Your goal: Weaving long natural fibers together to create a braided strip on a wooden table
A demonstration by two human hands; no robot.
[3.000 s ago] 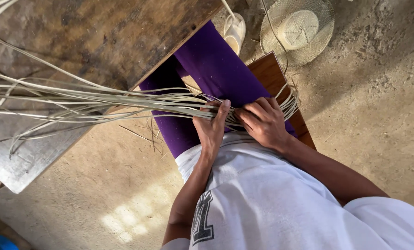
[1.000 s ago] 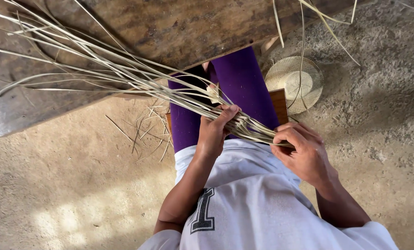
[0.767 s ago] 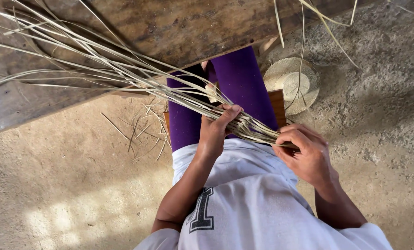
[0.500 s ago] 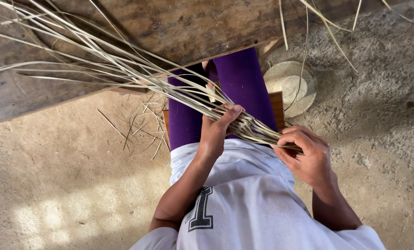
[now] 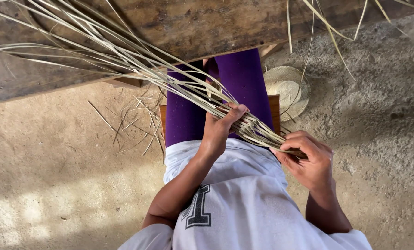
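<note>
A bundle of dry straw strips, pale, flat and springy, fans out toward ten o'clock and narrows into a tight braided band over the lap. The left hand grasps that band from below, thumb pressed across the top of the strips. The right hand, at four o'clock from the left, pinches the band's woven end between curled fingers. Purple leggings cover the knees, which rest on a wooden stool. Above, at twelve o'clock, lies a rough, weathered plank. A round woven straw disc sits on the gritty concrete floor at two o'clock. Loose straw scraps lie scattered at nine o'clock.
</note>
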